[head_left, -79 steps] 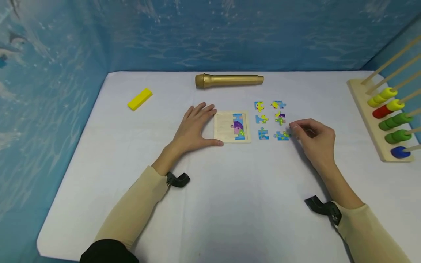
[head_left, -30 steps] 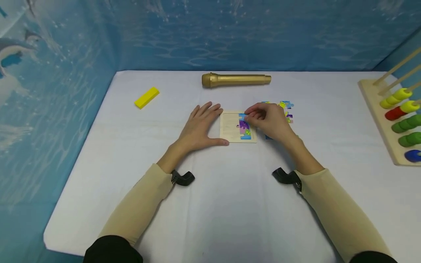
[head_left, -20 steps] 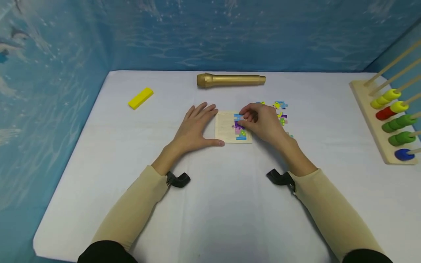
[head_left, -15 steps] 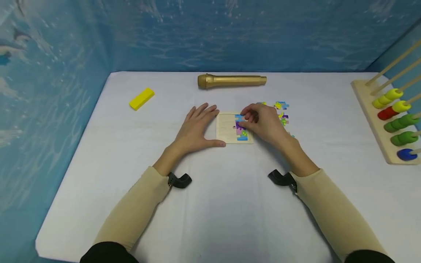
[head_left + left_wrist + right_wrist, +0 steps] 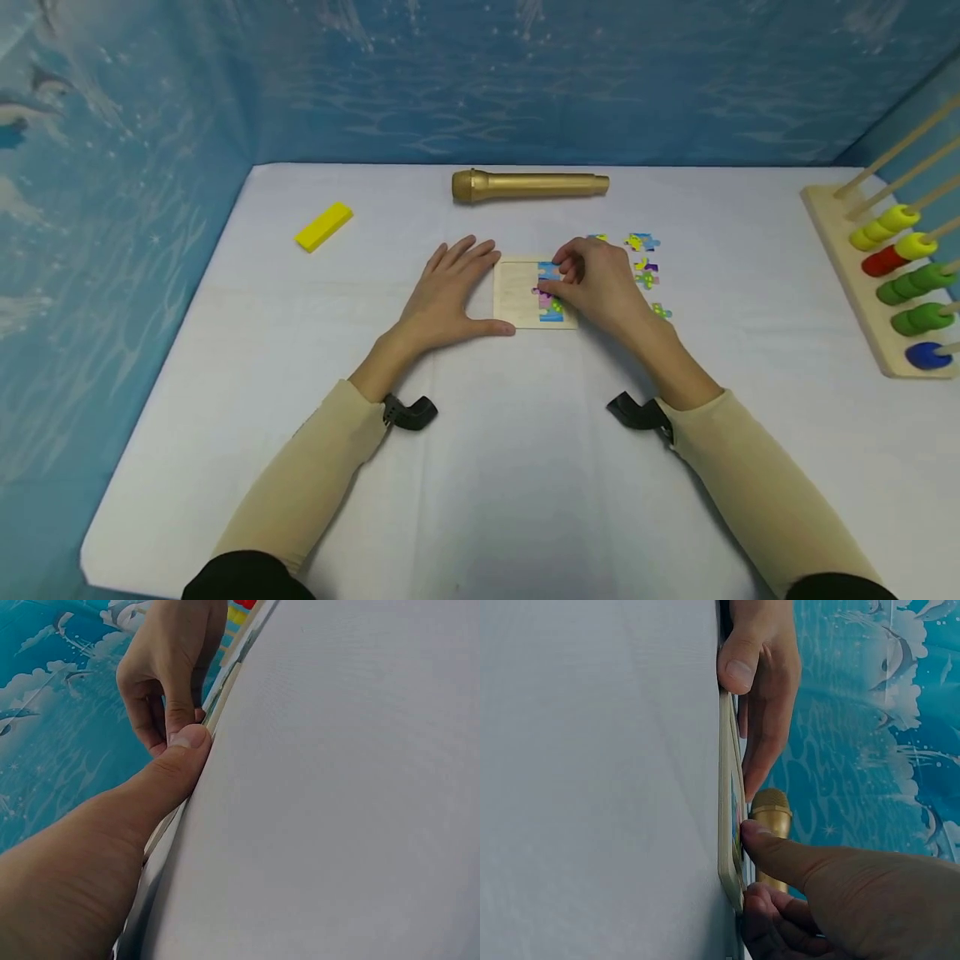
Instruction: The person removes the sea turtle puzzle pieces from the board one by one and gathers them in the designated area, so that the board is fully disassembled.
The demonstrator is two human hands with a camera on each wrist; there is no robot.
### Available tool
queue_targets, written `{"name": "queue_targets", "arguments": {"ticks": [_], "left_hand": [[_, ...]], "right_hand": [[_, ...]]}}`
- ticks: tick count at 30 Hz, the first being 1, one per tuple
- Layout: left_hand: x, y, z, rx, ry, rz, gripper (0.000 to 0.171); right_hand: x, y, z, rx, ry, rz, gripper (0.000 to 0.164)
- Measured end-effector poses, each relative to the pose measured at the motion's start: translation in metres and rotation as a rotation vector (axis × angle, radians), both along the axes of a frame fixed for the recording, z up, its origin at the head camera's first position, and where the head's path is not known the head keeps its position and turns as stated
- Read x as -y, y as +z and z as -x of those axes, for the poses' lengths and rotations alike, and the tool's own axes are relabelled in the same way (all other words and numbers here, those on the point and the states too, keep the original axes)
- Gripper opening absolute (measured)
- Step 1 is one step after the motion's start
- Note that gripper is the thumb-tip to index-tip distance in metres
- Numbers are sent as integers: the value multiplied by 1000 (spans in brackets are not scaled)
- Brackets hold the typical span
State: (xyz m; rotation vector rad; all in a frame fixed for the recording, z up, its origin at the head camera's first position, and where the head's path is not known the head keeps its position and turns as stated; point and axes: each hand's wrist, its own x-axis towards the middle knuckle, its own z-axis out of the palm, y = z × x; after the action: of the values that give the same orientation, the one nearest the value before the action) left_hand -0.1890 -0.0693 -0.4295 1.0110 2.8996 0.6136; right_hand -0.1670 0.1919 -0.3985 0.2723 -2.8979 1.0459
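Note:
A small wooden puzzle board lies flat on the white table. Blue, purple and green puzzle pieces fill a column at its right side; the rest of its tray shows bare wood. My left hand lies with fingers spread along the board's left edge, thumb at the near corner. The right hand is over the board's right part, thumb touching the pieces and index fingertip close to the upper right edge, other fingers curled. I cannot tell whether it pinches a piece.
Loose puzzle pieces lie right of the board, some hidden behind my right hand. A gold microphone lies at the back. A yellow block sits back left. At the far right stands a wooden peg rack with coloured beads.
My right hand has come left from beside the loose pieces to the board. Over the last half second its thumb has slid slightly left across the pieces. The left hand stays put.

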Motion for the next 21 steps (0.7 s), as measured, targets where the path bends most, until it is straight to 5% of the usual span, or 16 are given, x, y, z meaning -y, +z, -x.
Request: {"name": "queue_targets", "arguments": {"ticks": [15, 21], "left_hand": [[-1, 0, 1, 5, 1, 7, 111], [0, 0, 1, 3, 4, 15, 111]], "right_hand": [[-3, 0, 3, 117, 16, 17, 41], [-3, 0, 3, 90, 37, 7, 31]]}}
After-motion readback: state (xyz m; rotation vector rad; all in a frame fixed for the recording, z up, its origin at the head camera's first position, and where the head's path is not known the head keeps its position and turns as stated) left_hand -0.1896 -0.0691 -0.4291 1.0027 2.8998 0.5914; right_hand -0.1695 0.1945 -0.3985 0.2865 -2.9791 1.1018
